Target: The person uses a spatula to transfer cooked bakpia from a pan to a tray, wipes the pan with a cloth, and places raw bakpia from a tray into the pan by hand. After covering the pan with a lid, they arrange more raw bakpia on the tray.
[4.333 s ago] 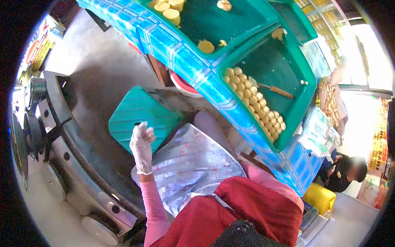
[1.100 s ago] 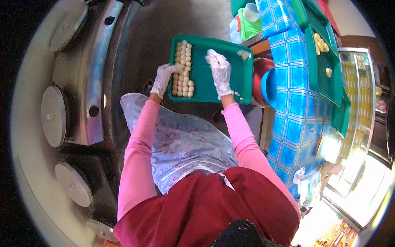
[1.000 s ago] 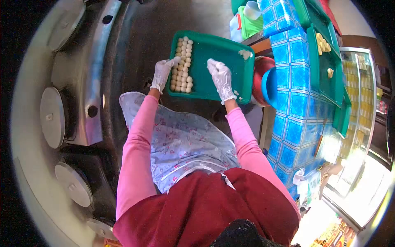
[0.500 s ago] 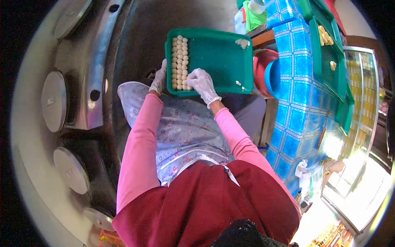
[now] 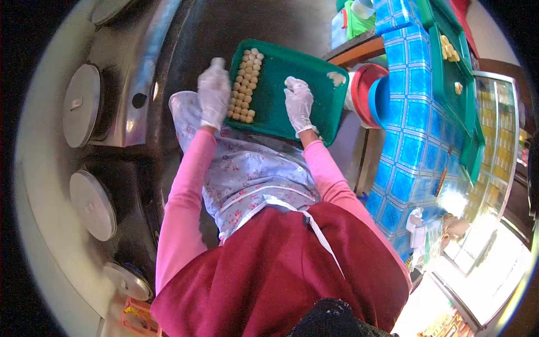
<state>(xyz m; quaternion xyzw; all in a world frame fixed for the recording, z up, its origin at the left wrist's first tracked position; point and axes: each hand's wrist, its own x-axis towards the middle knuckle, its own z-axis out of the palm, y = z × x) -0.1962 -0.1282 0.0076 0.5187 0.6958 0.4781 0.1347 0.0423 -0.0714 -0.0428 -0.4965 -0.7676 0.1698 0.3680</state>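
A green tray [image 5: 281, 90] rests slanted in front of my lap. Rows of small whitish dough balls [image 5: 245, 84] line its left side, and a lump of pale dough [image 5: 337, 78] sticks near the far right corner. My left hand [image 5: 215, 95], in a clear plastic glove, is raised at the tray's left edge; motion blur smears its fingers. Over the middle of the tray is my right hand [image 5: 298, 102], also gloved, its fingers curled closed. Whatever it may hold is hidden.
At right, a table with a blue checked cloth [image 5: 404, 112] bears green trays with dough pieces [image 5: 449, 49]. Red and blue basins [image 5: 377, 95] stand beside my tray. Metal cabinets with round lids [image 5: 83, 105] line the left. A glass case [image 5: 494, 135] stands far right.
My left hand has risen from the tray's left rim. My right hand has left the dough balls and moved right. In view, the tray has turned slightly clockwise.
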